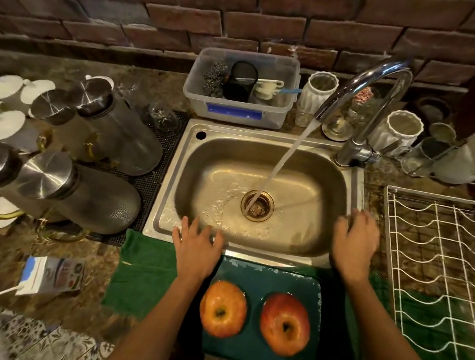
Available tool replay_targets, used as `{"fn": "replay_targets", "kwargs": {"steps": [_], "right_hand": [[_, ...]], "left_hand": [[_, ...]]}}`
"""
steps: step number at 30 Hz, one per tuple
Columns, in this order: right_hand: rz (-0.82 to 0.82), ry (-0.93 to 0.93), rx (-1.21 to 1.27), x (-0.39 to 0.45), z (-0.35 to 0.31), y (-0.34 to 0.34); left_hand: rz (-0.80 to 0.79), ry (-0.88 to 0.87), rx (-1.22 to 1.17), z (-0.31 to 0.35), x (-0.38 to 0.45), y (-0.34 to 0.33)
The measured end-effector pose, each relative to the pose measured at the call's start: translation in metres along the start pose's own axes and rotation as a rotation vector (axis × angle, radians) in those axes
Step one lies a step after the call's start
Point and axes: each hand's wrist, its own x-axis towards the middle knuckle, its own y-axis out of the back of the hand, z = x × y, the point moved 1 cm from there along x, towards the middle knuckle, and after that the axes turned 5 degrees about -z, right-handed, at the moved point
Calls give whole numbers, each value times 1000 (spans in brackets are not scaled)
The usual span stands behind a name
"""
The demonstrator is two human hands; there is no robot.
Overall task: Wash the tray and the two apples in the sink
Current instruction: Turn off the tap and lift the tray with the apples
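Stainless steel sink point(348, 168) sits ahead of me with water running from the curved chrome tap point(376, 85) straight onto the brass drain point(258, 205). Both my hands are empty with fingers spread: my left hand point(196, 246) rests over the near rim at about 7 o'clock of the basin, my right hand point(354, 244) over the rim at 4 o'clock, a little blurred.

At 6 o'clock, just below the sink, the dark teal rectangular tray point(264, 276) lies on a green cloth point(142, 268), with its surface looking wet. Two red-yellow apples sit side by side on it, the left apple point(223, 308) and the right apple point(285, 327), apart from each other.

I judge the main risk is the round apples rolling off if I tilt the tray while lifting, since its lip looks shallow and wet. Wet fingers could also slip.

Room is tight: steel-lidded glass jugs point(75, 189) crowd 9 o'clock, a white wire dish rack point(431, 256) blocks 3 o'clock. Only the basin itself is open.
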Motion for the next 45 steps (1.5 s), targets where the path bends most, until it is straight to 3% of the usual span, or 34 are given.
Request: {"fn": "replay_targets", "kwargs": {"steps": [5, 8, 15, 24, 38, 45], "right_hand": [[-101, -259, 712, 81, -48, 29], [-69, -394, 1090, 125, -49, 36], [-238, -533, 1358, 164, -47, 51], [-241, -562, 1371, 176, -49, 52], [-49, -486, 1273, 167, -62, 46], [-112, -475, 1257, 167, -54, 46]], "left_hand": [[8, 12, 13, -1, 0, -2], [11, 12, 17, -1, -1, -2], [10, 27, 56, 1, -1, 3], [23, 31, 72, 5, -2, 4], [55, 9, 48, 5, -2, 4], [28, 12, 43, 4, -2, 5]]}}
